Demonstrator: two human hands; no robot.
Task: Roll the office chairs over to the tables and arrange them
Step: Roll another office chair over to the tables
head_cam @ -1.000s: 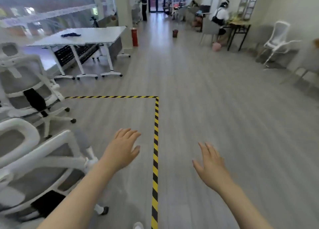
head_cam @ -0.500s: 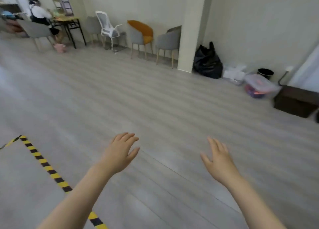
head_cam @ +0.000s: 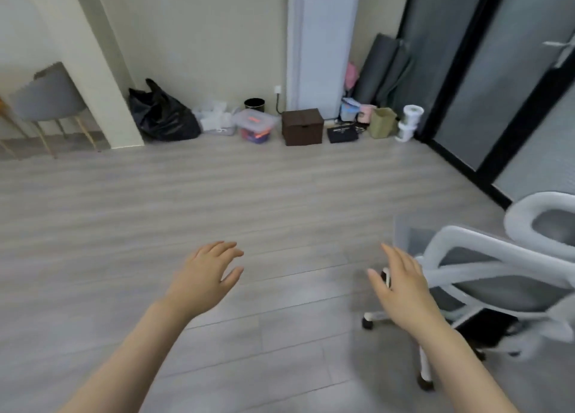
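Note:
A white-framed office chair [head_cam: 485,275] with grey mesh stands at the lower right, its back towards me and its wheeled base on the floor. My right hand [head_cam: 401,285] hovers open just left of the chair's backrest, not touching it. My left hand [head_cam: 207,272] is held out open over bare floor in the middle, holding nothing. No table is in view.
Along the far wall lie a black rubbish bag [head_cam: 161,116], a clear plastic box [head_cam: 256,127], a brown box [head_cam: 302,126], a black bin [head_cam: 254,105] and small containers. A grey chair [head_cam: 46,101] stands at the left. Dark glass doors [head_cam: 485,79] run along the right.
The view has swung far to the right, from the tables and taped floor to this wall. The white office chair has come into view beside my right hand. Both hands stay open.

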